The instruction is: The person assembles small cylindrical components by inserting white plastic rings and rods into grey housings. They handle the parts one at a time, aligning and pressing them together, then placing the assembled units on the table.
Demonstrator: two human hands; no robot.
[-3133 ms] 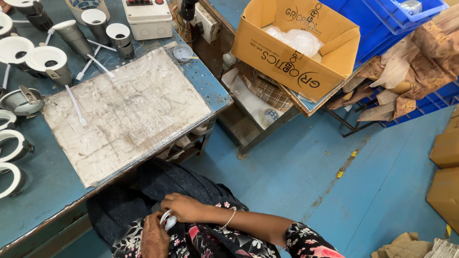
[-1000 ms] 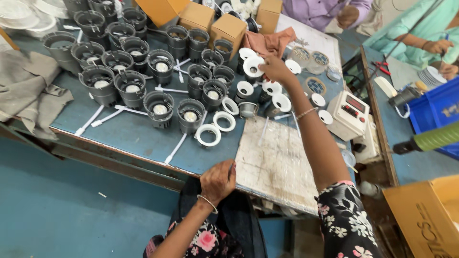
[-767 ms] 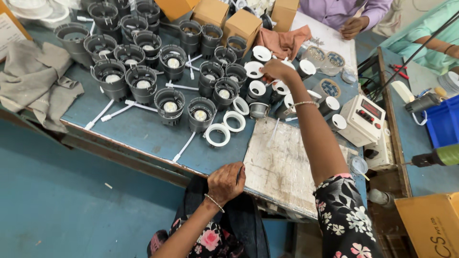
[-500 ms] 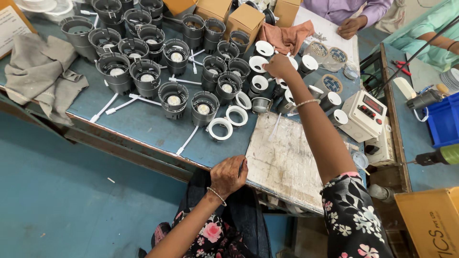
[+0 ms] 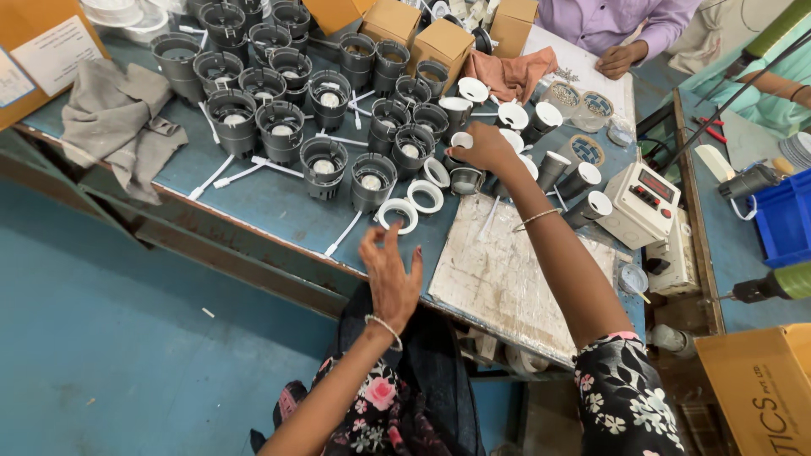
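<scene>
My right hand [image 5: 486,149] reaches across the blue worktable [image 5: 262,203], its fingers curled around a small grey housing with a white rim [image 5: 460,140] in a cluster of similar ones. My left hand [image 5: 391,274] hovers at the table's front edge with fingers spread, holding nothing. Just beyond it lie two loose white rings [image 5: 397,214] and a dark grey ribbed housing [image 5: 372,181]. Several more dark housings [image 5: 279,131] stand in rows at the back left, with white strips [image 5: 221,176] lying among them.
A scratched white board [image 5: 515,270] lies under my right forearm. A grey cloth [image 5: 118,127] is at the left and cardboard boxes [image 5: 439,44] at the back. A white meter box [image 5: 644,203] stands at the right. Another person's hand [image 5: 619,59] rests at the far end.
My left hand has risen from my lap to the table edge and spread its fingers. My right hand stays over the white-rimmed housings.
</scene>
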